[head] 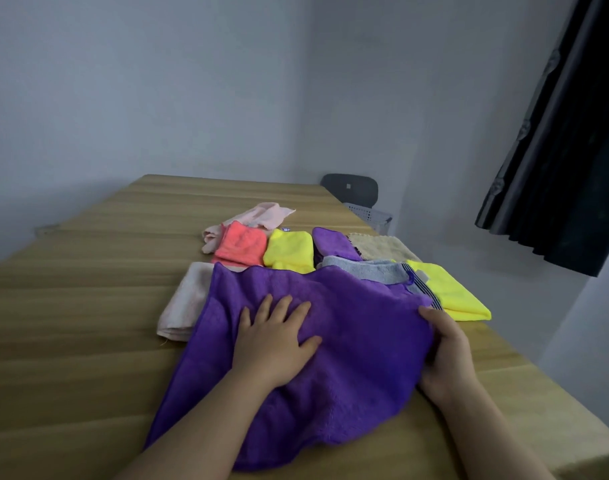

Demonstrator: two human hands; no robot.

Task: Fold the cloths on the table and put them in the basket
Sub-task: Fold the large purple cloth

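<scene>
Left hand (275, 337): palm down, fingers (284, 308) straight and spread, pressing flat on the large purple cloth (358, 375).
Right hand (446, 351): thumb on top, fingers curled under the cloth's right edge, gripping it.
Large purple cloth: spread open on the table (88, 306), beneath both hands.
Just beyond the fingertips: a grey towel (368, 270), partly covered by the purple cloth's far edge.
Farther beyond: a row of coral cloth (242, 245), folded yellow cloth (289, 251), small purple cloth (332, 242) and beige cloth (379, 247); a crumpled light pink cloth (258, 214) lies past them.
Left of the left fingers: a pale pink folded cloth (185, 303), tucked partly under the purple cloth.
Right of the right thumb: a flat yellow cloth (448, 289), near it.
Surface: long table of light wood grain, running away from the hands toward the wall (157, 81).
Basket (368, 213): pale, perforated, off the table's far right edge, well apart from both hands, just below a dark chair back (349, 188).
Room: plain grey-white walls meeting in a corner; dark curtain (555, 168) at the upper right.
</scene>
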